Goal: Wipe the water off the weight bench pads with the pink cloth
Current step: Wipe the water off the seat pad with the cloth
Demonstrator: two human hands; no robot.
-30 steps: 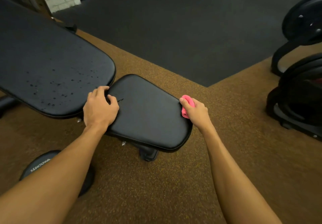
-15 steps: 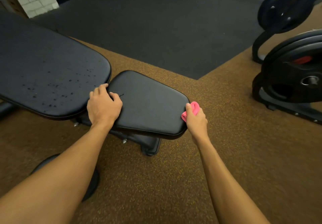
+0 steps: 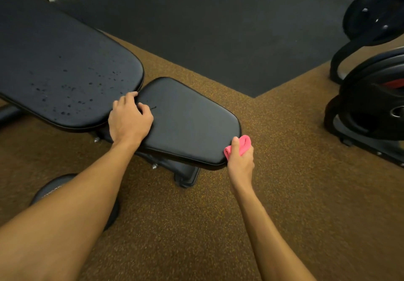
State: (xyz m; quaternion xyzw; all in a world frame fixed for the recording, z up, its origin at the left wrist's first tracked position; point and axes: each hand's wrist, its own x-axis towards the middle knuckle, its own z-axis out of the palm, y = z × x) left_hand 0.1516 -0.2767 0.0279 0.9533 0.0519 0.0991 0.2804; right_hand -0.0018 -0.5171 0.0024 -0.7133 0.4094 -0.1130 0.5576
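My right hand (image 3: 239, 160) is nearest the work. Its fingers are curled round the bunched pink cloth (image 3: 242, 146), with the thumb laid up along it, and the cloth touches the near right corner of the seat pad (image 3: 192, 127). That pad looks dry to me, so I judge this stroke is running off its edge. My left hand (image 3: 129, 121) rests palm down on the seat pad's narrow end. Its fingers are loosely bent, tips by the gap, and they brace the pad rather than pinch anything. Beyond the gap lies the long back pad (image 3: 65, 57), whose near end is speckled with water droplets (image 3: 87, 92) — the part not yet wiped. Next I should carry the cloth across there, flatten it and sweep with firm, overlapping passes. Weight plates (image 3: 376, 105) stand well apart on the right.
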